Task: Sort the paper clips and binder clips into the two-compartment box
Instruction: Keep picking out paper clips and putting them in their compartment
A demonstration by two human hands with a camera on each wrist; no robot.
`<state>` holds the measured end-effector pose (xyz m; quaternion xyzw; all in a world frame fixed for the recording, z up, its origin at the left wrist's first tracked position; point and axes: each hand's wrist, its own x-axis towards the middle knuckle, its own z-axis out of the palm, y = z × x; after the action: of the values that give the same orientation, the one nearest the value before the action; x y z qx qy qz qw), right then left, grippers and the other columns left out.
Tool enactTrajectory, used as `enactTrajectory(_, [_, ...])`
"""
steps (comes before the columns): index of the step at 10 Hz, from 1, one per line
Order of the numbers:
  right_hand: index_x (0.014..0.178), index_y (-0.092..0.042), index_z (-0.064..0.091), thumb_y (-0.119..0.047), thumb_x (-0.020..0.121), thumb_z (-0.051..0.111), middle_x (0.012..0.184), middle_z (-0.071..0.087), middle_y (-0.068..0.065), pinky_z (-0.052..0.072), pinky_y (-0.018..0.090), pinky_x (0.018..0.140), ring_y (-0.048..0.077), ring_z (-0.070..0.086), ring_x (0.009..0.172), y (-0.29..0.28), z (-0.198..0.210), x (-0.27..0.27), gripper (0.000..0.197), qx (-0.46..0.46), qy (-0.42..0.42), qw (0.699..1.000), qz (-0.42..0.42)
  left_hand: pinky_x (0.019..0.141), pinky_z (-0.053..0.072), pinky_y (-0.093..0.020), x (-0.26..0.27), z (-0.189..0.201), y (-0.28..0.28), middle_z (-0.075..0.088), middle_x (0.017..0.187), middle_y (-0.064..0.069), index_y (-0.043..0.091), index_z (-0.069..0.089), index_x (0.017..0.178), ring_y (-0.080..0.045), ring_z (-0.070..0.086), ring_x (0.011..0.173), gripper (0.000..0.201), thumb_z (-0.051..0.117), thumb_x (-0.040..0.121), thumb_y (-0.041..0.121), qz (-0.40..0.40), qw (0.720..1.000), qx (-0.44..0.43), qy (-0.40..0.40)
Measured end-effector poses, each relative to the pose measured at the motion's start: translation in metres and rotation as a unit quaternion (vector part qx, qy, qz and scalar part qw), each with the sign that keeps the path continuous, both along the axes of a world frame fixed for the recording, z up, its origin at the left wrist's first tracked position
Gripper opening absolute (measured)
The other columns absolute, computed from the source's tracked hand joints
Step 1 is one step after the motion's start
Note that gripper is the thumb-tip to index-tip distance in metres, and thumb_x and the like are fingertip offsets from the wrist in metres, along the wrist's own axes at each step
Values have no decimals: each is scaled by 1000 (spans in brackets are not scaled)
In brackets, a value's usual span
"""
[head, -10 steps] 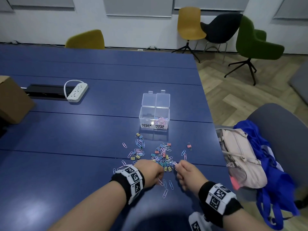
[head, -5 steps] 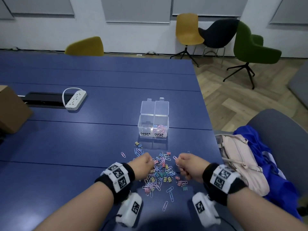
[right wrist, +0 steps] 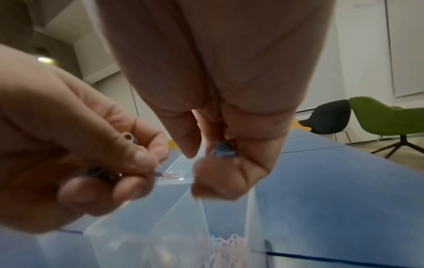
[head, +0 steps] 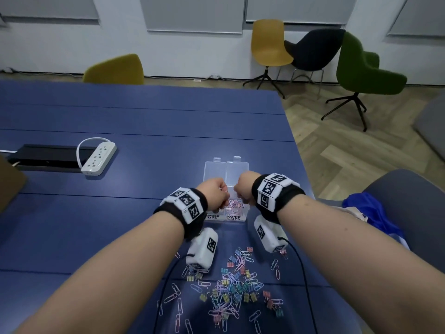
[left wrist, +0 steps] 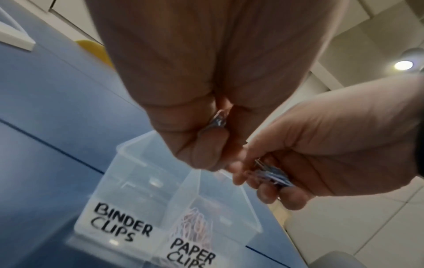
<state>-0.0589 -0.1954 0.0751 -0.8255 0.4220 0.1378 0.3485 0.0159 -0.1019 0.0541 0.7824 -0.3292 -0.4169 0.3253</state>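
Observation:
The clear two-compartment box (head: pixel 237 216) stands on the blue table, its lids open at the back. The left half is labelled BINDER CLIPS and the right half PAPER CLIPS. Pink paper clips (head: pixel 234 204) lie in the right half. Both hands hover close together just above the box. My left hand (head: pixel 215 195) is curled round a few small clips (left wrist: pixel 218 119); I cannot tell their kind. My right hand (head: pixel 242 189) pinches blue paper clips (left wrist: pixel 273 175) over the paper-clip half. A mixed pile of coloured clips (head: pixel 231 288) lies on the table near me.
A white power strip (head: pixel 98 157) and a black cable tray (head: pixel 45 156) lie at the far left, next to a cardboard box (head: pixel 9 184). At the right, past the table's edge, a blue bag (head: pixel 370 210) rests on a grey chair.
Both hands have lifted off the clip pile and moved forward, and now hang over the box with clips in their fingers.

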Motion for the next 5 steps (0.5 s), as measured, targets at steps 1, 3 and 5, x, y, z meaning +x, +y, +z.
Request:
enactTrajectory(1, [68, -15, 53, -11, 91, 54, 80, 75, 2, 57, 27, 77, 10, 69, 60, -8, 3, 3, 23, 72, -33, 996, -37, 47, 39, -27, 2, 1, -16, 56, 65, -10, 14, 42, 72, -21, 46, 51, 24, 40, 90, -2, -9, 999, 41, -13])
enactTrajectory(3, [92, -6, 66, -19, 92, 52, 98, 70, 10, 52, 29, 91, 21, 67, 91, -19, 6, -12, 19, 63, -79, 993, -56, 50, 42, -25, -4, 4, -34, 54, 61, -11, 4, 49, 68, -22, 46, 49, 24, 48, 93, 6, 38, 996, 68, 41])
enactTrajectory(5, [70, -7, 49, 4, 92, 41, 65, 53, 11, 48, 20, 45, 16, 56, 43, -20, -1, -56, 26, 161, -234, 938, -198, 83, 49, -31, -4, 12, -45, 61, 98, -18, 4, 58, 92, -34, 63, 94, 10, 53, 91, 12, 67, 996, 43, 30])
